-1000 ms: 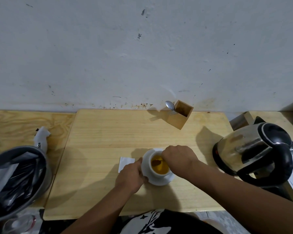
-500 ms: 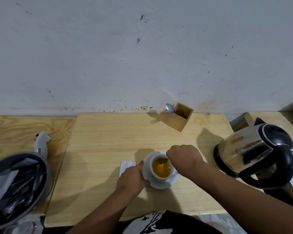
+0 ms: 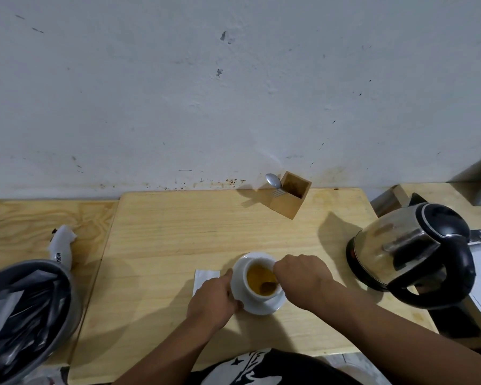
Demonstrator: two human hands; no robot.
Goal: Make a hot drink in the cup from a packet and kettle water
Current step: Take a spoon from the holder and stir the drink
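A white cup (image 3: 252,294) of orange-brown drink stands on a white saucer (image 3: 272,307) near the front of the wooden table (image 3: 178,232). My right hand (image 3: 303,276) is closed over the cup's right rim, holding a spoon (image 3: 268,286) whose bowl dips into the drink. My left hand (image 3: 213,300) grips the saucer's left edge. A white packet (image 3: 204,276) lies flat just left of the saucer, partly under my left hand. The steel kettle (image 3: 408,245) with its black handle sits on its base at the right.
A wooden box (image 3: 292,200) holding a spoon and a fork leans at the back by the wall. A grey bin (image 3: 25,315) lined with a black bag is at the left, with a white object (image 3: 61,244) behind it. Papers lie at the far right.
The spoon's bowl has circled in the cup from the left side to the top rim to the lower right, my right hand shifting with it. My left hand stays on the saucer.
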